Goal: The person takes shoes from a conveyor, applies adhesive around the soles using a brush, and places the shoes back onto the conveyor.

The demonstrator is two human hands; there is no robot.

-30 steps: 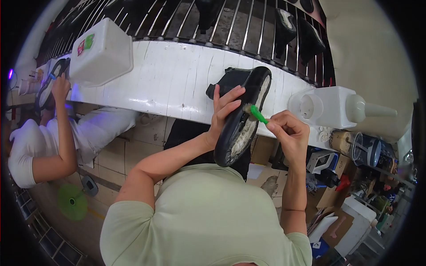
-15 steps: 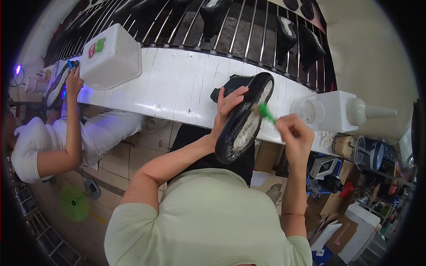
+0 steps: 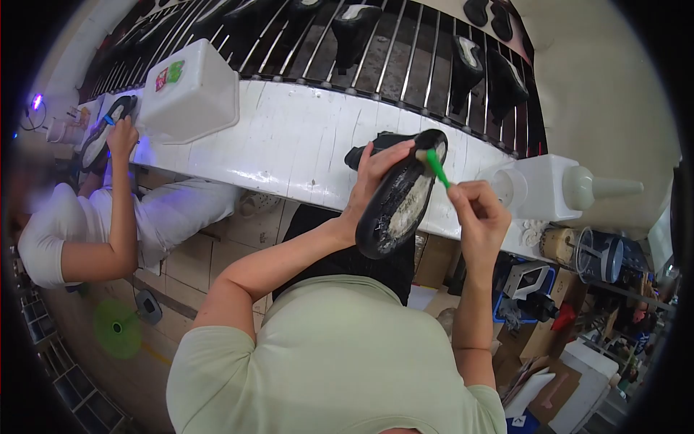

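My left hand [image 3: 370, 177] is wrapped round the side of a black boot [image 3: 406, 206], held tilted with its underside up. A rough whitish patch runs along the middle of that underside, with a shiny dark band round it. Its shaft stretches away behind my fingers over the bench. Between the fingers of my right hand [image 3: 481, 213] is a small green-handled brush [image 3: 438, 168]. The bristle end touches the boot's underside near its far end, close to my left fingertips.
Black boots [image 3: 354, 32] lie on a metal roller rack [image 3: 390, 54] beyond the white bench [image 3: 289, 123]. A white tub [image 3: 189, 94] stands to the left, a white container [image 3: 542, 184] to the right. At far left, another person's hand [image 3: 124, 139] works on a shoe.
The brush has moved from the middle of the underside to its far end. The boot has tilted slightly in my left hand. The other person's hand has shifted a little.
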